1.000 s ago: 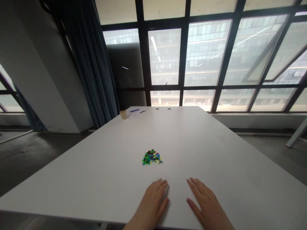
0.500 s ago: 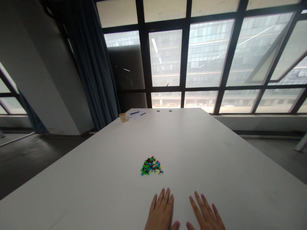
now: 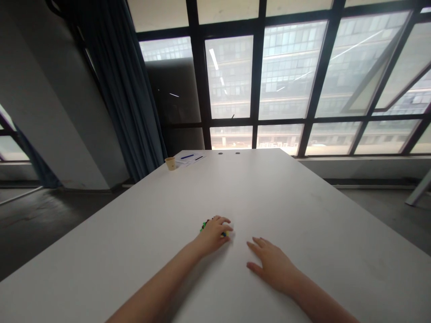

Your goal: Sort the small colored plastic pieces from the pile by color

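My left hand (image 3: 213, 235) reaches over a small pile of tiny coloured building bricks (image 3: 204, 225) and covers most of it. Green and dark red pieces show past its far left side, with blue and yellow ones between thumb and fingers. Its fingers are bent but spread apart, and no brick is seen gripped; whether the palm touches the pile is hidden. To the right of the pile, my right hand (image 3: 272, 262) is held low at the table, fingers apart and pointing inward, with nothing in it.
The long white table (image 3: 256, 188) runs away toward large windows. At its far left stand a paper cup (image 3: 170, 164) and some sheets of paper (image 3: 184, 160) with a blue pen (image 3: 187, 156) on top. Two dark round discs (image 3: 237, 153) sit at the far edge.
Both hands have moved forward from the near edge. The left now covers the brick pile, which lay uncovered before; the right has come up beside it, turned inward. The view has shifted slightly.
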### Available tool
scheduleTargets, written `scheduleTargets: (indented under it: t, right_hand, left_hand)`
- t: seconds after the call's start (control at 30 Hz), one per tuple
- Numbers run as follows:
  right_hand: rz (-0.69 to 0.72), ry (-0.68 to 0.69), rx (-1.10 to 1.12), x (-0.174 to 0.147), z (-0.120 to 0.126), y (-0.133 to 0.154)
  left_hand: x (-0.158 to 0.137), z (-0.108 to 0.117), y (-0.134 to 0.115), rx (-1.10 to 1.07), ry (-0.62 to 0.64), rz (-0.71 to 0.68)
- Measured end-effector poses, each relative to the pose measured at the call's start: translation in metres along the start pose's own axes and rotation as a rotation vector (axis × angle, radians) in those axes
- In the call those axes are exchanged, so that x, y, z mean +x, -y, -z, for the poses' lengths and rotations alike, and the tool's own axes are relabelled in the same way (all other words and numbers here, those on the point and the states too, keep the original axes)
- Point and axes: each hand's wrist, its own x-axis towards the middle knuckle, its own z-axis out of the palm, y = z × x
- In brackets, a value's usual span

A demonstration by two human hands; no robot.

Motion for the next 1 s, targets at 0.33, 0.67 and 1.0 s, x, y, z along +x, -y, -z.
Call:
scheduleTargets:
  t: [0.33,0.67,1.0]
  right_hand:
    - [0.13,-0.213,0.197,0.053,-0.014,-0.003]
    - [0.13,-0.316,0.403,0.055,-0.014,-0.016]
    - [0.045,-0.419,0.566,0.059,0.003,-0.028]
  left_hand:
    - [0.001,-0.024,0.034,-0.1,-0.05,-0.087]
    - [0.007,-0.021,0.031,-0.277,-0.277,0.065]
    - [0.038,-0.049,-0.027,-0.622,-0.464,0.189]
